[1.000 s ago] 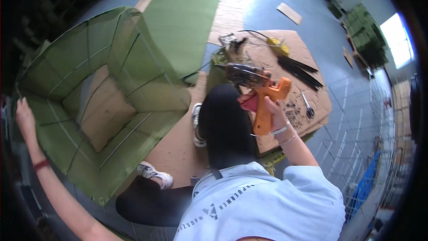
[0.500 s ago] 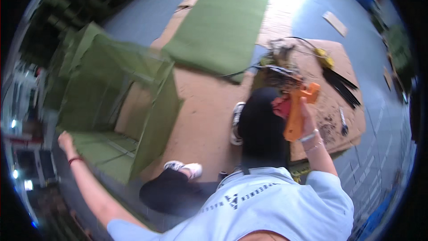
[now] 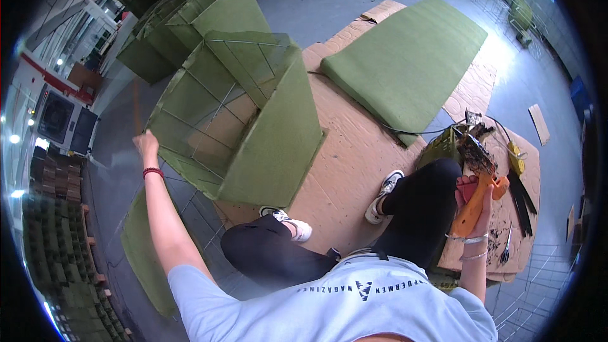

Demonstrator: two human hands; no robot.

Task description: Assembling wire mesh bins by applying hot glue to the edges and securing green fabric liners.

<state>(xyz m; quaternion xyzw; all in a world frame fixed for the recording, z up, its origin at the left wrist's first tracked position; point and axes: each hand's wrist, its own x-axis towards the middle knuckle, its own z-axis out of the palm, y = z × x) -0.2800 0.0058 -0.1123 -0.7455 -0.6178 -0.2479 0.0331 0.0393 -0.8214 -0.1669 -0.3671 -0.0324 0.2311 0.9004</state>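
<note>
My left hand [image 3: 147, 144] is closed on the near-left edge of a box-shaped wire frame [image 3: 278, 139] partly covered in green fabric. The frame stands tilted, its wire grid and open side showing. On the right, my right hand [image 3: 482, 212] is wrapped round an orange glue gun [image 3: 470, 210] with a red trigger, beside my right knee. The gun's front end meets a dark, residue-caked clump [image 3: 476, 151]. Below it sits a green block-like thing [image 3: 440, 145], partly hidden by my knee.
A padded green panel [image 3: 405, 57] lies on cardboard [image 3: 345, 171] ahead. Black sticks [image 3: 522, 196], scissors [image 3: 506, 247] and a yellow corded piece [image 3: 516, 158] lie at right. Green boxes [image 3: 215, 16] stand at the far left. A loose green sheet [image 3: 149, 253] lies near my left arm.
My view has swung left, so everything sits further right in it. The green-covered frame now appears turned and tilted, with my left hand still on its edge. The glue gun stays in my right hand.
</note>
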